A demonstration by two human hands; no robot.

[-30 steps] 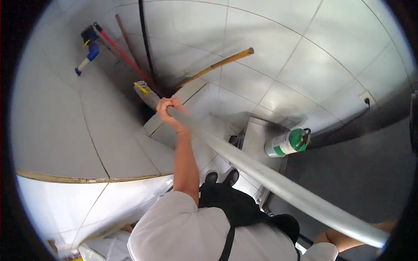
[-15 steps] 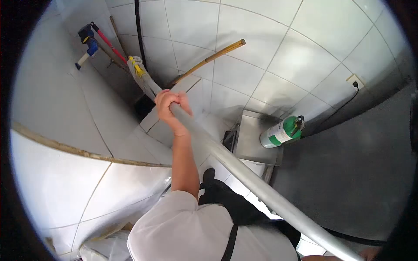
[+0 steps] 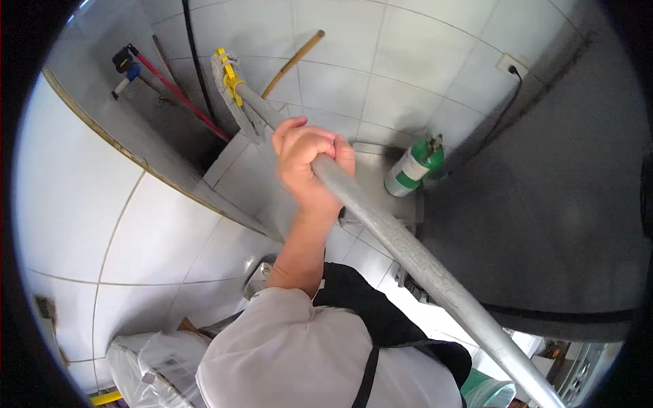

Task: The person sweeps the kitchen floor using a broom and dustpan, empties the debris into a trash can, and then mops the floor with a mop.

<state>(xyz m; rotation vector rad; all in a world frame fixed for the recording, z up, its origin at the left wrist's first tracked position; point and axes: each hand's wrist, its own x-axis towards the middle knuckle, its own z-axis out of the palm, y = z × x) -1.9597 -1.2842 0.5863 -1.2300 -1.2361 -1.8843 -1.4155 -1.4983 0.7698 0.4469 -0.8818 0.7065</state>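
My left hand (image 3: 309, 156) is wrapped round the grey metal handle of a mop (image 3: 422, 265). The handle runs slanting from the lower right, up through my fist, to the yellow clamp (image 3: 231, 80) at the far end. Grey-white mop strings (image 3: 228, 95) hang from that clamp, raised near the tiled wall. My right hand does not show; the handle's near end leaves the view at the bottom right.
A green and silver cylinder (image 3: 413, 165) stands by the wall, left of a large dark panel (image 3: 530, 217). Long-handled tools, one with a red pole (image 3: 173, 88), lean in the corner. A wooden stick (image 3: 292, 64) rests on the wall. Plastic-wrapped items (image 3: 153, 367) lie lower left.
My left hand and the mop have moved right in view, and the mop head now shows more fully, lifted off the corner. The view has turned. My right hand has left the bottom right edge.
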